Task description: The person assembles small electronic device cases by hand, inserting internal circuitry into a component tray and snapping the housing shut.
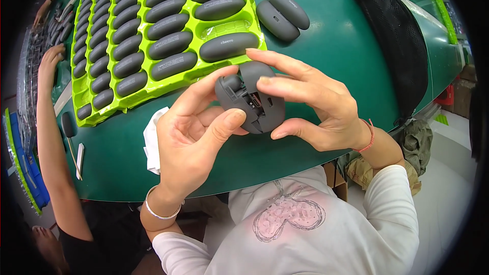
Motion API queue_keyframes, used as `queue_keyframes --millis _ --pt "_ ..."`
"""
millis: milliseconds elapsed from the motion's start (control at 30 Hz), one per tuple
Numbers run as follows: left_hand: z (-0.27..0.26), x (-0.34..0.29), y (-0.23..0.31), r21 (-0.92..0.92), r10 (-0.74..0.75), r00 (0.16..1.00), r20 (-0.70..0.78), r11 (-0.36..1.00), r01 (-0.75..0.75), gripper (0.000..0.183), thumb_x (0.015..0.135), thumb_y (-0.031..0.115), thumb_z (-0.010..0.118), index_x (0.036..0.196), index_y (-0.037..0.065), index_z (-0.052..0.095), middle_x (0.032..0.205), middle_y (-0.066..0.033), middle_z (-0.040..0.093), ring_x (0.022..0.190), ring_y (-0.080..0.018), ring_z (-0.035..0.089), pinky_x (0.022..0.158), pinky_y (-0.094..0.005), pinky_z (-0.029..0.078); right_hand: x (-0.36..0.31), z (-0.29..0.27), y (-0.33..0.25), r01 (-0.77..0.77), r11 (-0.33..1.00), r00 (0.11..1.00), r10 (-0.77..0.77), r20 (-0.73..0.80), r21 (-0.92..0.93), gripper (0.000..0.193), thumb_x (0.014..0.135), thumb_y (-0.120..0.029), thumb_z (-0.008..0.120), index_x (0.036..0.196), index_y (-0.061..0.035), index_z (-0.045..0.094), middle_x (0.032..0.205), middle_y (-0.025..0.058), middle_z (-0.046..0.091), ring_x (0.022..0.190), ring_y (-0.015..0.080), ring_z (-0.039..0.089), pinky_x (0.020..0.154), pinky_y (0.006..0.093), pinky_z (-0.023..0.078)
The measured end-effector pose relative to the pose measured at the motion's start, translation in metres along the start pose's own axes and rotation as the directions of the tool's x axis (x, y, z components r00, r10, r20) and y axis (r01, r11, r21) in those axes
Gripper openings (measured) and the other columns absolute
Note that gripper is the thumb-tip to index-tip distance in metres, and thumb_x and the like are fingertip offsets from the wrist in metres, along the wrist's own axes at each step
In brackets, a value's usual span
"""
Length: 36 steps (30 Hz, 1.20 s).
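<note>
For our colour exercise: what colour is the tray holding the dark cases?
The tray is bright yellow-green, best seen in the head view.

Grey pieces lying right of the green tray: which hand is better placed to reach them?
Probably the right hand: it is nearer the grey pieces, while the left hand is farther off, left of the held case. Both hands' fingers are on it, though.

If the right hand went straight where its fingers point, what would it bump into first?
The dark grey case, which the right hand is touching; beyond it, perhaps the left hand, though depth is unclear.
</note>
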<state>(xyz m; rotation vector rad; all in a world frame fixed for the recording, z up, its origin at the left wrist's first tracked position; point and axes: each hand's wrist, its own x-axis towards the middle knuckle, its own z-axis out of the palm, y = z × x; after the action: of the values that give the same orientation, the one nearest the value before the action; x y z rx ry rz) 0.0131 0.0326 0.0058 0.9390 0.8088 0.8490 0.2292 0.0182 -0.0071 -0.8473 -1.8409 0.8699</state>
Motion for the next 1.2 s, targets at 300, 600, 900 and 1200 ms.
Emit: queue_keyframes --millis 300,600,900,1200 --pt "-0.005 0.000 0.001 0.168 0.060 0.998 0.038 0.984 -0.065 0.051 0.091 -0.001 0.063 0.139 -0.004 0.046 0.112 -0.0134 0.065 0.099 -0.0164 0.065 0.078 -0.0267 0.056 -0.004 0.003 0.001 -0.119 0.987 0.993 0.120 0.000 0.106 0.057 0.074 -0.008 0.078 0.128 -0.0028 0.060 0.136 0.0212 0.054 0.123 0.0354 0.055 0.100 0.0406 0.048" --pt "0.000 -0.001 0.001 0.229 0.091 0.996 0.024 0.969 -0.094 0.050 0.088 -0.004 0.065 0.136 -0.005 0.048 0.112 -0.0142 0.066 0.100 -0.0174 0.065 0.087 -0.0294 0.055 -0.002 -0.001 0.004 0.034 0.998 0.997 -0.030 0.069 -0.052 0.061 0.072 -0.013 0.080 0.129 -0.0010 0.057 0.135 0.0298 0.052 0.121 0.0404 0.056 0.099 0.0422 0.047" --pt "-0.004 -0.001 0.001 0.266 0.106 0.994 0.021 0.958 -0.107 0.048 0.083 -0.008 0.069 0.129 -0.007 0.055 0.111 -0.0166 0.067 0.101 -0.0200 0.067 0.089 -0.0309 0.056 -0.004 0.005 0.002 -0.006 0.999 0.999 0.007 0.039 -0.033 0.061 0.070 -0.001 0.075 0.128 -0.0041 0.060 0.139 0.0201 0.051 0.121 0.0362 0.056 0.098 0.0398 0.051" --pt "-0.006 0.000 -0.002 0.323 0.117 0.993 0.034 0.939 -0.121 0.048 0.083 -0.008 0.069 0.129 -0.006 0.056 0.111 -0.0170 0.068 0.101 -0.0195 0.067 0.088 -0.0298 0.056 -0.007 0.010 0.005 -0.020 0.999 0.999 0.021 0.037 -0.028 0.061 0.070 -0.002 0.075 0.129 -0.0064 0.060 0.140 0.0207 0.049 0.120 0.0359 0.057 0.097 0.0396 0.052"
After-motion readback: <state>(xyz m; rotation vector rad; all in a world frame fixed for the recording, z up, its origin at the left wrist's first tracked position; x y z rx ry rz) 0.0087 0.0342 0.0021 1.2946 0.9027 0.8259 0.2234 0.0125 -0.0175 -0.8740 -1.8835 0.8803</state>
